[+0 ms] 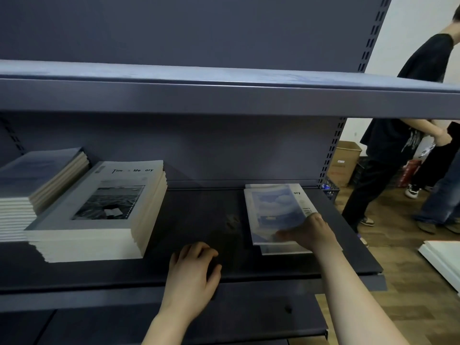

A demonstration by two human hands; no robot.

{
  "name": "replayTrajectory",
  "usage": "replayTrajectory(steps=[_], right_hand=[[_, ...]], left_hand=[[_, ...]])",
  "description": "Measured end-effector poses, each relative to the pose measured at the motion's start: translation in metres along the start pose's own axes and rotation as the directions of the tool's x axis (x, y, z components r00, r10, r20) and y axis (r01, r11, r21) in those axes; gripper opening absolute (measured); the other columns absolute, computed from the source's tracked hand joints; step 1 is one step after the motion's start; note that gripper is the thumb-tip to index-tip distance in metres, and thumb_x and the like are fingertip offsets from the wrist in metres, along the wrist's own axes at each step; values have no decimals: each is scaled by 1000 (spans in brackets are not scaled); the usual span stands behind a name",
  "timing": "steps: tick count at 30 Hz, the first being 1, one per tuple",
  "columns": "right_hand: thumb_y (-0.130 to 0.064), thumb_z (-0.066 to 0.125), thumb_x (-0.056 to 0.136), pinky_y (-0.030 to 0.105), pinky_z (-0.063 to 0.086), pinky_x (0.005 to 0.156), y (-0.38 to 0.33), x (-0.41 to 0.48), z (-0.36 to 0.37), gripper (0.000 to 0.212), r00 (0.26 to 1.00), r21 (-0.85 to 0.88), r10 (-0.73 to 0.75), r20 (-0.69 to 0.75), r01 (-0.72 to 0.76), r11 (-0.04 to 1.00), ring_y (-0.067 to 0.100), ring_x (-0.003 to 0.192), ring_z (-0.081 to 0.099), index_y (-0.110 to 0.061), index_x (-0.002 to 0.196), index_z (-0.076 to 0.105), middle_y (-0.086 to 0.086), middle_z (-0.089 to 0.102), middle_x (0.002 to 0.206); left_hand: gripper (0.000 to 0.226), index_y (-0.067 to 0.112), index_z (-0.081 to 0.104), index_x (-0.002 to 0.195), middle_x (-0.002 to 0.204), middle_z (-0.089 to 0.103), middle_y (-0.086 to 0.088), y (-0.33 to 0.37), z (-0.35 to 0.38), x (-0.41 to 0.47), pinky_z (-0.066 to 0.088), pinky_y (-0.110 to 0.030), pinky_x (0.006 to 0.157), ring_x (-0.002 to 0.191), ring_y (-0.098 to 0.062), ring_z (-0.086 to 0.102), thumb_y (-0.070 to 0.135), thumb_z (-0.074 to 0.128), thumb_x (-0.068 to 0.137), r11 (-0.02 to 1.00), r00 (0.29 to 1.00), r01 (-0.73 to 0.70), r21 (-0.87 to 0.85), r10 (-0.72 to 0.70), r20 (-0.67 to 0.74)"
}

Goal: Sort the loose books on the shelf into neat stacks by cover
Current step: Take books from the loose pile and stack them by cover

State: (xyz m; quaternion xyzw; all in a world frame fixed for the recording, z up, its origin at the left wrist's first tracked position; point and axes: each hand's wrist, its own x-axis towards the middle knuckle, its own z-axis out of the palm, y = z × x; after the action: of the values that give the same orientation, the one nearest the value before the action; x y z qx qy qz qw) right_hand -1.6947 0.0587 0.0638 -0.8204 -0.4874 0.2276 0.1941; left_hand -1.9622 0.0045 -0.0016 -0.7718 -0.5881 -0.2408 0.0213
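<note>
Two tall stacks sit on the shelf (pixel 199 220) at left: dark-cover books (pixel 37 175) and grey photo-cover books (pixel 99 207). My right grip (pixel 311 232) grasps the top blue-cover book (pixel 271 210) of a small pile (pixel 286 250) at right, while my left grip (pixel 191 272) rests released, loosely curled, on the shelf's front edge.

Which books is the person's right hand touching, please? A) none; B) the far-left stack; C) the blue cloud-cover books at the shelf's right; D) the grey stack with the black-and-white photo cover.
C: the right hand lies on the blue cloud-cover books, well away from the grey stack; the left hand rests on the shelf near its front edge.
</note>
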Motion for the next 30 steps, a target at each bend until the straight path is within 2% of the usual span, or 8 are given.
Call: replayTrajectory(steps=[3,8,13,17,21,24,27,30], right_hand=[[-57,86,52,34,42,96,1,1,1,121,1000,-8,-7,-6,7,1000,30,127,46,1,143,32,15,47,140],[-57,84,56,33,44,90,5,3,1,103,1000,-31,-3,-10,2,1000,31,120,51,1,132,48,14,56,130],[-51,87,56,31,45,78,10,3,0,92,999,21,21,-42,-20,1000,31,114,57,-2,127,55,14,61,123],[-51,87,58,30,45,79,10,2,0,91,999,30,19,-45,-17,999,30,114,56,-3,128,54,13,61,124],[-53,86,56,36,47,91,10,1,2,99,999,22,0,-46,1,1000,31,120,52,-3,134,50,14,57,129],[-48,87,56,35,46,92,7,1,1,101,998,15,-6,-65,7,1000,31,122,51,0,134,46,15,55,131],[-38,88,61,34,42,95,5,3,-3,102,999,43,-31,-40,33,999,31,126,47,3,138,35,16,50,136],[-38,88,59,31,42,94,5,9,-6,101,999,39,-38,23,37,999,28,127,46,2,139,40,13,50,137]], left_hand=[[23,31,66,102,106,56,12,1,-1,1,47,-38,81,94,-14,56,41,61,82,1000,1000,5,-11,-5,11],[22,31,66,100,104,57,12,1,1,0,47,-37,77,91,-15,57,41,60,81,1000,1000,13,-2,-13,13],[24,31,65,105,110,55,12,5,1,0,45,-40,87,100,-15,54,42,58,85,999,998,20,-32,-18,52],[23,30,65,105,110,55,12,10,0,2,44,-40,88,101,-14,53,40,59,85,999,999,21,-49,-19,49],[21,29,66,102,106,56,12,14,1,6,44,-37,85,97,-15,55,38,61,84,999,999,14,-52,-12,49],[20,29,66,98,102,57,12,17,2,11,44,-34,79,92,-14,57,39,58,82,998,999,3,-55,0,44],[24,30,64,106,110,55,12,19,2,15,41,-35,87,101,-14,53,40,55,87,999,996,-1,-54,5,86],[30,33,58,118,121,48,14,23,-1,15,32,-33,96,113,-12,45,43,47,92,998,991,10,-65,-1,133]])
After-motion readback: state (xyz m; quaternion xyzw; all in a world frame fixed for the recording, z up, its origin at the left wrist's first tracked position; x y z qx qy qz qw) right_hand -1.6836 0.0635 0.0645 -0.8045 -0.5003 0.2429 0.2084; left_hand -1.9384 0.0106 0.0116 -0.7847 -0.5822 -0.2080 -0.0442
